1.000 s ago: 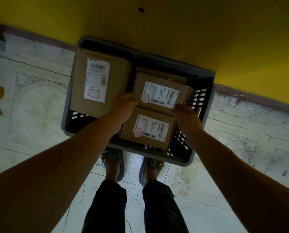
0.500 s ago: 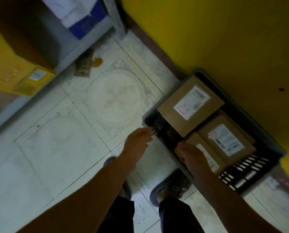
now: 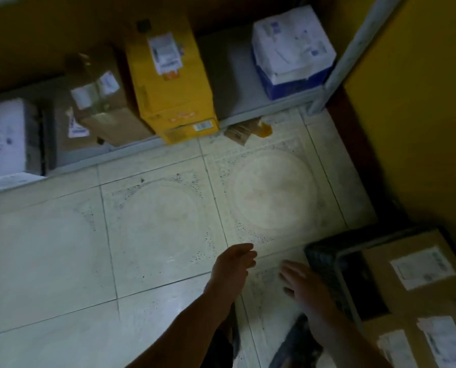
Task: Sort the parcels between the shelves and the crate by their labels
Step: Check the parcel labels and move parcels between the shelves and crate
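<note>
The dark plastic crate (image 3: 327, 264) sits on the floor at the lower right, against the yellow wall. Brown labelled parcels (image 3: 412, 272) lie inside it. My left hand (image 3: 233, 266) hovers over the floor tiles left of the crate, fingers apart and empty. Beside the crate's near corner my right hand (image 3: 303, 285) is spread and holds nothing. The low grey shelf (image 3: 237, 83) runs along the top of the view. It carries a tall yellow parcel (image 3: 168, 83), a white and blue parcel (image 3: 290, 49), a brown parcel (image 3: 102, 107) and a white parcel (image 3: 4, 144).
A scrap of cardboard (image 3: 241, 131) lies on the floor by the shelf's front edge. The shelf's grey upright post (image 3: 338, 65) stands at the corner by the yellow wall (image 3: 420, 102). Pale floor tiles (image 3: 155, 221) stretch between shelf and crate. My feet show at the bottom.
Both hands have let go of the small parcel in the crate and come out empty. My view has swung left from the crate to the shelf.
</note>
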